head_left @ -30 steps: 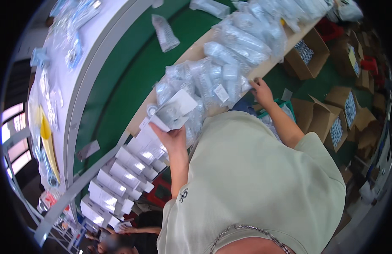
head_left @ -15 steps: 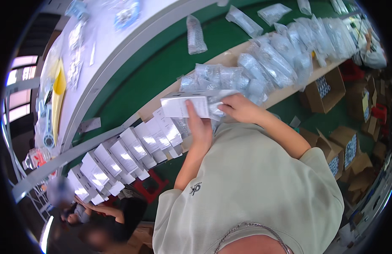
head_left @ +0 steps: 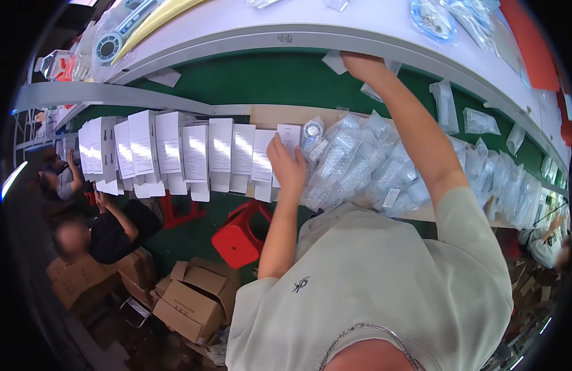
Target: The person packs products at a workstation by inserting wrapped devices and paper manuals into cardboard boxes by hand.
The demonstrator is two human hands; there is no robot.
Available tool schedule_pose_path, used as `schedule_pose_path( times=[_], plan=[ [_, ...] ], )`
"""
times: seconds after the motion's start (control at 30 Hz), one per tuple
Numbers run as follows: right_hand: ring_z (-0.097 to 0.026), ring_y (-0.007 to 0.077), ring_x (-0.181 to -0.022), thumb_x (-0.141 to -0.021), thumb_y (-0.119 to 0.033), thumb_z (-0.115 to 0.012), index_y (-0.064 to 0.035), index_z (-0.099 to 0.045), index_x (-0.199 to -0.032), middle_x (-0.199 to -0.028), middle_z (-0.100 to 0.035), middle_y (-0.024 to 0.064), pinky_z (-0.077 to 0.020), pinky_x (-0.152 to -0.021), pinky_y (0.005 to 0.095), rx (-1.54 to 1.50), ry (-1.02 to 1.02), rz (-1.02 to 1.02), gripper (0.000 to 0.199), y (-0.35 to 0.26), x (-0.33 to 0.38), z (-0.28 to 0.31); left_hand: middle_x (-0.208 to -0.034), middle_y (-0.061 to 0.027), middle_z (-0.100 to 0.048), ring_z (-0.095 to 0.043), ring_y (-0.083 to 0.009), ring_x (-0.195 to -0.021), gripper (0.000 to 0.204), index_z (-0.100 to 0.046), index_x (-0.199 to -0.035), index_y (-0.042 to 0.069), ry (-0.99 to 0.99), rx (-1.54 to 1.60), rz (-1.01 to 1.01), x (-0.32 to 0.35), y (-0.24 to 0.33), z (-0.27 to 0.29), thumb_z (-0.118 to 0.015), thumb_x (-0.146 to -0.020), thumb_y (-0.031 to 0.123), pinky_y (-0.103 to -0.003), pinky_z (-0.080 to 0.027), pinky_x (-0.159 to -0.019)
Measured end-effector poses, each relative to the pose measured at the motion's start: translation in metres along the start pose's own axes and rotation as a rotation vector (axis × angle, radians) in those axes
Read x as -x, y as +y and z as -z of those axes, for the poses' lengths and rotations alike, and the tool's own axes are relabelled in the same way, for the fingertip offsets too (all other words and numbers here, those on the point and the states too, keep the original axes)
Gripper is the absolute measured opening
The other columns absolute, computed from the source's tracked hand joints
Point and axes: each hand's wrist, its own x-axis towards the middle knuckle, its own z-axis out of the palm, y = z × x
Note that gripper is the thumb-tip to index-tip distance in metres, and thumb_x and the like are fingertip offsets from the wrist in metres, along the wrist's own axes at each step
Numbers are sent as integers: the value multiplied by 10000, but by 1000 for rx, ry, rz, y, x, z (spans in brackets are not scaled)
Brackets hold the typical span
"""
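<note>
Beside the clear plastic bubble-wrapped packages (head_left: 343, 156), your left hand (head_left: 289, 167), loosely spread, touches a white rectangular cardboard box (head_left: 290, 133), its fine print seemingly unreadable; your right hand (head_left: 364, 67) is at the grey metal shelf edge (head_left: 249, 41), its grip hidden.

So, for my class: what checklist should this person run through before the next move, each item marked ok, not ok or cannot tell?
1. Left hand at the row's end white cardboard box: ok, its fingers reach it.
2. That hand's grip firm: cannot tell.
3. Right hand in full view: not ok, its fingertips do not show clearly by the white curved worktop.
4. Flat white card held by that hand: cannot tell.
5. Box flaps tucked in: not ok, several jut out along the row's near side.
6. Clear bubble-wrapped packages beside the boxes: ok, piled right of the left hand.
</note>
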Motion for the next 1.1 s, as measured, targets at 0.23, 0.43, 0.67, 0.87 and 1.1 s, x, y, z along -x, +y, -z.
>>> schedule_pose_path(
  times=[0.23,0.43,0.67,0.87,1.1],
  plan=[
    [-518,356,-1176,-948,-339,-410,-86,-549,-1239,-1263,-556,189,-381,-1032,460,113,-243,-63,410,-3,-17,-52,-1230,-213,-485,-453,-373,-1146,709,-485,-1207,-62,-146,-401,36,-20,-23,24,-754,-638,264,-461,-378,-966],
    [-586,426,-1043,-730,-716,-611,145,-547,-1150,-1144,-604,289,-453,-935,459,-126,331,-814,960,70,65,-123,-1127,-190,-500,-472,-365,-1090,699,-480,-1143,-45,-63,-334,176,-23,-10,32,-761,-560,221,-445,-381,-951],
    [-615,415,-967,-586,-763,-699,115,-600,-1113,-1065,-642,251,-490,-849,470,-512,-409,-933,1029,101,40,-197,-1102,-193,-565,-546,-369,-1060,735,-451,-1200,-2,-79,254,494,2,58,103,-780,-593,247,-418,-435,-924],
    [-642,330,-919,-625,-569,-767,92,-627,-1117,-1091,-646,204,-517,-768,459,-669,-279,-943,835,107,19,-254,-1184,-123,-578,-562,-237,-1128,700,-437,-1291,24,-355,948,432,49,50,108,-768,-696,187,-377,-454,-952],
    [-639,315,-867,-774,-410,-592,-12,-625,-1083,-983,-652,128,-501,-759,443,-1095,-291,-1033,504,62,74,-179,-1205,-121,-582,-569,-236,-1121,665,-448,-1312,15,-446,1563,773,74,29,95,-745,-720,84,-392,-448,-962]
  ],
)
